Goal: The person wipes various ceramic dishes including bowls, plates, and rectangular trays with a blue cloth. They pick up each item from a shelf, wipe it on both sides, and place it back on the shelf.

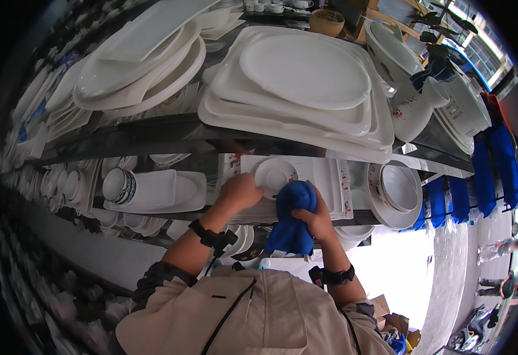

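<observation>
In my right hand (318, 217) I grip a bunched blue cloth (295, 213), its lower end hanging free. My left hand (241, 191) is at the left rim of a small white saucer (273, 173) with a red floral pattern; its fingers are curled, and whether they pinch the rim cannot be told. The saucer lies over a stack of white rectangular plates (323, 182) on the middle shelf. The cloth covers the saucer's lower right edge.
Large white platters (305, 71) are stacked on the upper shelf (152, 135), overhanging its front edge. Left of my hands stand patterned bowls (116, 184) on long plates. White bowls (398, 188) sit at the right. A floral ceramic vase (418, 111) stands upper right.
</observation>
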A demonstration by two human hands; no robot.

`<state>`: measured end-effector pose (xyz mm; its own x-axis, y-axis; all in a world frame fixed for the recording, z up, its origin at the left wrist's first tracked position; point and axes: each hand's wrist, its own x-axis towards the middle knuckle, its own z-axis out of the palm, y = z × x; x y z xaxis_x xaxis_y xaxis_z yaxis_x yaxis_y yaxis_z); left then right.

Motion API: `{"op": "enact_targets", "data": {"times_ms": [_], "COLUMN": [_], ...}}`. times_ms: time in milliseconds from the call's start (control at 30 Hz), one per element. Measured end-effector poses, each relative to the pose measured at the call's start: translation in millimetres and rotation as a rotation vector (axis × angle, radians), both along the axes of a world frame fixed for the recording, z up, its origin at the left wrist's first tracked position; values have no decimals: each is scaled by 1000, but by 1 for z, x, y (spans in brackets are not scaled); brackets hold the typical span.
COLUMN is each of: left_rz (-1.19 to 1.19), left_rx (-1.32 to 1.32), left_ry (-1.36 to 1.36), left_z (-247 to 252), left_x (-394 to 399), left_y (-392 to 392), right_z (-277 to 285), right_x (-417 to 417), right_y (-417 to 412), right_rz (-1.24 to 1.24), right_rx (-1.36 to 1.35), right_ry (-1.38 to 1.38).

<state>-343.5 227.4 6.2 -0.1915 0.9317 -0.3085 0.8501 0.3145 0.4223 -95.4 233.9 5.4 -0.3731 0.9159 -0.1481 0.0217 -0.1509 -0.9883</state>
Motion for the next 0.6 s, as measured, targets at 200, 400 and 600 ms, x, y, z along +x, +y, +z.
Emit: {"op": "enact_targets", "data": {"times_ms": [200,400,600], "left_rz": [27,67,250], "left_rx": [183,614,1264], "left_ry": [-179,-390,-173], "left_z": [9,36,39], "left_x": [-15,-92,-211], "left_y": [-29,-109,-211], "right_z": [32,59,46], "right_x": [-1,-70,-183], "right_y": [-13,-35,-73], "right_rz": [168,424,640], "right_rx": [299,832,-91], "right_ry": [-98,-167,404]}}
